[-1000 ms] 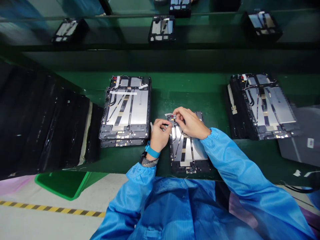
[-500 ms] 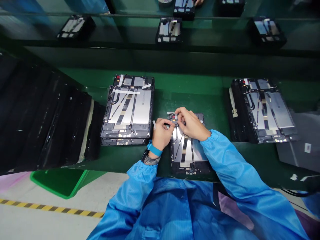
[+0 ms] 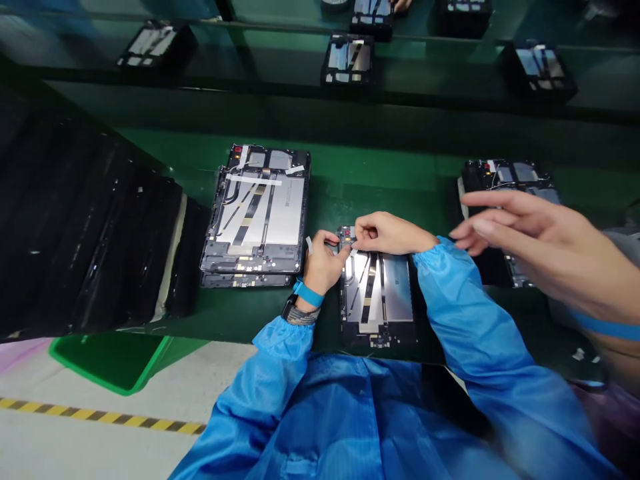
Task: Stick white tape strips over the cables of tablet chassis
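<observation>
At the near edge of the green table (image 3: 385, 180), an opened tablet-like device (image 3: 399, 287) lies flat, inner side up, before a person in a blue smock (image 3: 333, 400). The left hand (image 3: 323, 260) and the right hand (image 3: 387, 233) come together over its far left corner, near a small red component (image 3: 347, 233). Each grip is narrow, thumb and fingertips close; whether either pinches anything cannot be told. A small white strip (image 3: 354, 253) shows just by the right fingertips, and a white tab (image 3: 309, 245) beside the left hand. Well to the left lies a stack of similar devices (image 3: 293, 213), white tape (image 3: 254, 180) across its top. From the right, another person's hand (image 3: 530, 233) extends in front of a second stack (image 3: 525, 172).
</observation>
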`<state>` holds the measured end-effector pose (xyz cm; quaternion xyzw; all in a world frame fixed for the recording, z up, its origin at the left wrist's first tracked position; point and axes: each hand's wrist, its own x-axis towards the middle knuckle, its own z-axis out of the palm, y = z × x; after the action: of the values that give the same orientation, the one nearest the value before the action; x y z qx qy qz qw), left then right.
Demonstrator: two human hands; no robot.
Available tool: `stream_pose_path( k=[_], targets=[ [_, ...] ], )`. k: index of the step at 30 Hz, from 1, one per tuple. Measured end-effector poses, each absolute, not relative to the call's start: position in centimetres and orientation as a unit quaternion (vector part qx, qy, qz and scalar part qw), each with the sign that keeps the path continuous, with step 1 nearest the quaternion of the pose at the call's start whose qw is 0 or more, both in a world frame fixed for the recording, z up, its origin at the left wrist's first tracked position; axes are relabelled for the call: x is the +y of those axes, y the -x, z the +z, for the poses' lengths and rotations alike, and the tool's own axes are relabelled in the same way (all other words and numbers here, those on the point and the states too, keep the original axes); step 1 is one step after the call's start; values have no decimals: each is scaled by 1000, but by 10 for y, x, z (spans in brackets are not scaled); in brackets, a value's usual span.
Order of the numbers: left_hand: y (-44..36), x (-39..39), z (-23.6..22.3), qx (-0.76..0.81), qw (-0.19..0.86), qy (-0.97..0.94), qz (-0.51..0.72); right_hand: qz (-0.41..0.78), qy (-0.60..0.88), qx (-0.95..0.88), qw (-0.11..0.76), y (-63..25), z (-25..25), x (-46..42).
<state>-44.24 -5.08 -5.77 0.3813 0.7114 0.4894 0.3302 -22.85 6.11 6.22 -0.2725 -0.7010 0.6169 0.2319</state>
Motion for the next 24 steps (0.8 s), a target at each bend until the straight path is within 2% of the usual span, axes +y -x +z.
stream_pose_path(
  k=[3,5,17,24],
  targets=[
    [442,-51,-57,711,336,-380,487,566,358,-695,262,201,96,61],
    [442,-52,-57,715,334,-378,485,552,376,-697,261,199,102,65],
    [443,-52,-61,710,333,-387,485,552,363,-715,230,198,75,91],
    [442,-53,-57,716,327,-389,479,553,346,-713,256,196,77,93]
  ],
)
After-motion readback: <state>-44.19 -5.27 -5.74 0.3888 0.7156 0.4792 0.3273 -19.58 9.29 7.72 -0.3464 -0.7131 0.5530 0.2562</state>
